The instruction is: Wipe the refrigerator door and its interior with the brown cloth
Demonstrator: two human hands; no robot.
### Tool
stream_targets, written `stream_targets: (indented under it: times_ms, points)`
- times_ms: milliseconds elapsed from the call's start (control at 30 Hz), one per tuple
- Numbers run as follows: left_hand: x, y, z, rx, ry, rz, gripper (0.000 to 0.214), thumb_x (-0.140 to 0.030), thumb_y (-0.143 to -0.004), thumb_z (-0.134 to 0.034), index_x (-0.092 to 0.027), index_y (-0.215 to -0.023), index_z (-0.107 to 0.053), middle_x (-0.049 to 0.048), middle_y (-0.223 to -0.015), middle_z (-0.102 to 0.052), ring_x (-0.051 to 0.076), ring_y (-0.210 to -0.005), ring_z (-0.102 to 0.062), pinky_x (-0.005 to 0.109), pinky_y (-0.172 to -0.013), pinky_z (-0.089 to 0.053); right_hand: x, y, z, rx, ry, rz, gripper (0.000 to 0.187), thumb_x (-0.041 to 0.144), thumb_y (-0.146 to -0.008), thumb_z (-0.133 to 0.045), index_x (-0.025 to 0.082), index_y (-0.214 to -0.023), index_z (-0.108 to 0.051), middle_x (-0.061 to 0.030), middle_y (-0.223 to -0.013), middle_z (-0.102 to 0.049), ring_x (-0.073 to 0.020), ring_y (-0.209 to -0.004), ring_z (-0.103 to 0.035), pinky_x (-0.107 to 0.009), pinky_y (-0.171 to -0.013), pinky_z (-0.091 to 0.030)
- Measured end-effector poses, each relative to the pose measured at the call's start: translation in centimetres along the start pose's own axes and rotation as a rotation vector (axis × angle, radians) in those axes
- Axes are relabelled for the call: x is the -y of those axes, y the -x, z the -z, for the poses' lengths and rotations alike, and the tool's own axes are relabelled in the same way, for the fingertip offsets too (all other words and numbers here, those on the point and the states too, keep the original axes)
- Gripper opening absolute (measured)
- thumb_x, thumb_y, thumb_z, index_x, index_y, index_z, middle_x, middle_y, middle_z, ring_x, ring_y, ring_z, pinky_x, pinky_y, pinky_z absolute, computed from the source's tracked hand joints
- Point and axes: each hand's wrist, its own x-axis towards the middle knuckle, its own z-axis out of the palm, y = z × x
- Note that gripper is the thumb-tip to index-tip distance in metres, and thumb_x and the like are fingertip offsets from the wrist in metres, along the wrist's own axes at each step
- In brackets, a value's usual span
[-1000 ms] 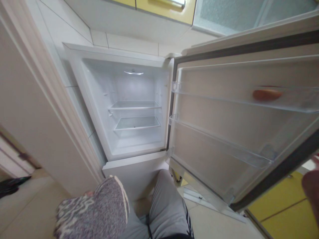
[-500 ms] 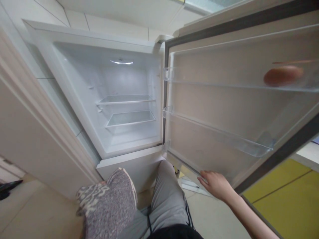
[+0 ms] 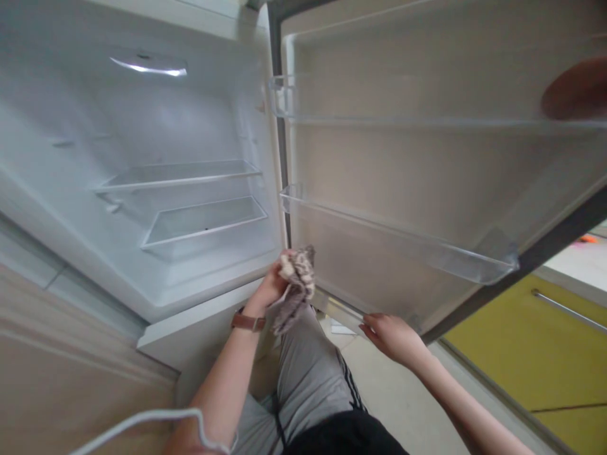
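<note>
I face an open fridge (image 3: 156,278) with its door (image 3: 427,183) swung out to the right. My left hand (image 3: 272,284) is closed on a grey patterned cloth (image 3: 296,287), held at the lower corner where the door meets the cabinet. A brown watch strap sits on that wrist. My right hand (image 3: 391,335) grips the door's bottom edge, fingers curled under it. Two clear door bins (image 3: 393,243) span the door. A reddish-brown rounded thing (image 3: 576,91) lies in the upper bin at the far right, blurred.
Two glass shelves (image 3: 199,218) sit bare inside the fridge, with the light (image 3: 149,66) on above. My grey-trousered knee (image 3: 308,379) is in front of the fridge base. Yellow cabinet fronts (image 3: 545,360) stand at the right. A white cord (image 3: 142,423) crosses the lower left.
The view has moved in closer and lower. My left hand has raised the cloth from low at my knee up to the door's lower hinge corner. My right hand stays on the door's bottom edge.
</note>
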Motion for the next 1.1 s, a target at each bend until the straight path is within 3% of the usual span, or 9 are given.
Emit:
stream_targets:
  times_ms: [100, 167, 233, 333, 533, 700, 933, 1033, 1100]
  points:
    - [0.1, -0.3, -5.1, 0.322, -0.333, -0.126, 0.03, -0.021, -0.1, -0.055, -0.023, -0.126, -0.071, 0.008, -0.132, -0.066, 0.021, -0.123, -0.063, 0.033, -0.112, -0.048, 0.5, 0.8, 0.5, -0.075, 0.066, -0.005, 0.035, 0.041, -0.108, -0.045, 0.018, -0.095, -0.068, -0.0088, -0.097, -0.073, -0.0221, -0.094, -0.071, -0.028, -0.072, -0.037]
    - [-0.3, 0.4, -8.1, 0.438, -0.645, -0.122, 0.031, -0.025, -0.103, -0.049, -0.025, -0.125, -0.072, 0.0084, -0.13, -0.067, 0.022, -0.116, -0.068, 0.033, -0.105, -0.051, 0.4, 1.4, 0.8, -0.093, 0.098, -0.012, 0.032, 0.042, -0.104, -0.052, 0.018, -0.093, -0.07, -0.0093, -0.095, -0.073, -0.0245, -0.096, -0.071, -0.029, -0.074, -0.039]
    - [-0.8, 1.2, -10.1, 0.446, -0.859, -0.093, 0.035, -0.035, -0.106, -0.047, -0.027, -0.132, -0.069, 0.0089, -0.12, -0.073, 0.026, -0.108, -0.072, 0.037, -0.099, -0.053, 0.0, 1.8, 0.9, -0.085, 0.11, -0.04, 0.033, 0.045, -0.101, -0.055, 0.018, -0.092, -0.072, -0.0103, -0.094, -0.074, -0.0272, -0.096, -0.071, -0.031, -0.076, -0.042]
    - [-1.6, 2.1, -11.6, 0.396, -0.962, -0.072, 0.049, -0.049, -0.104, -0.05, -0.024, -0.145, -0.061, 0.0108, -0.11, -0.078, 0.03, -0.1, -0.075, 0.041, -0.091, -0.056, -0.5, 2.0, 0.7, -0.046, 0.086, -0.109, 0.037, 0.047, -0.1, -0.054, 0.018, -0.089, -0.075, -0.012, -0.094, -0.076, -0.0297, -0.093, -0.073, -0.033, -0.075, -0.044]
    - [-1.9, 1.6, -13.9, 0.44, -1.036, 0.038, 0.051, -0.051, -0.102, -0.045, -0.017, -0.096, -0.083, 0.0176, -0.1, -0.079, 0.032, -0.096, -0.077, 0.04, -0.085, -0.057, -0.6, 1.2, 0.1, -0.032, 0.059, -0.17, 0.037, 0.043, -0.098, -0.055, 0.019, -0.081, -0.078, -0.0151, -0.09, -0.076, -0.0296, -0.089, -0.075, -0.03, -0.07, -0.043]
    - [-1.4, 0.3, -13.0, 0.44, -1.047, 0.107, 0.051, -0.055, -0.098, -0.05, -0.018, -0.1, -0.085, 0.0185, -0.1, -0.08, 0.032, -0.099, -0.077, 0.039, -0.085, -0.058, -0.6, 1.3, 0.2, -0.044, 0.053, -0.184, 0.04, 0.045, -0.098, -0.056, 0.018, -0.077, -0.078, -0.0156, -0.086, -0.076, -0.0289, -0.087, -0.074, -0.029, -0.069, -0.042]
    - [0.9, -1.5, -6.9, 0.413, -1.127, 0.202, 0.049, -0.046, -0.102, -0.046, -0.017, -0.101, -0.086, 0.0186, -0.101, -0.08, 0.031, -0.101, -0.077, 0.038, -0.088, -0.056, 0.4, 1.4, 0.0, -0.039, -0.027, -0.182, 0.041, 0.046, -0.098, -0.055, 0.019, -0.076, -0.077, -0.0138, -0.086, -0.076, -0.028, -0.085, -0.074, -0.03, -0.066, -0.042]
    - [1.4, -1.5, -5.9, 0.378, -1.188, 0.131, 0.046, -0.036, -0.105, -0.044, -0.014, -0.099, -0.085, 0.0188, -0.104, -0.08, 0.031, -0.105, -0.075, 0.042, -0.1, -0.05, 1.0, 1.5, 0.0, -0.035, -0.051, -0.161, 0.04, 0.045, -0.098, -0.055, 0.02, -0.077, -0.077, -0.0133, -0.086, -0.076, -0.0284, -0.086, -0.074, -0.031, -0.068, -0.043]
    - [1.2, -0.9, -6.6, 0.357, -1.205, 0.063, 0.046, -0.032, -0.106, -0.042, -0.014, -0.1, -0.084, 0.0178, -0.103, -0.08, 0.031, -0.106, -0.074, 0.045, -0.102, -0.049, 1.1, 1.5, -0.2, -0.042, -0.059, -0.152, 0.039, 0.045, -0.098, -0.055, 0.021, -0.076, -0.077, -0.0125, -0.086, -0.076, -0.0282, -0.086, -0.074, -0.031, -0.068, -0.043]
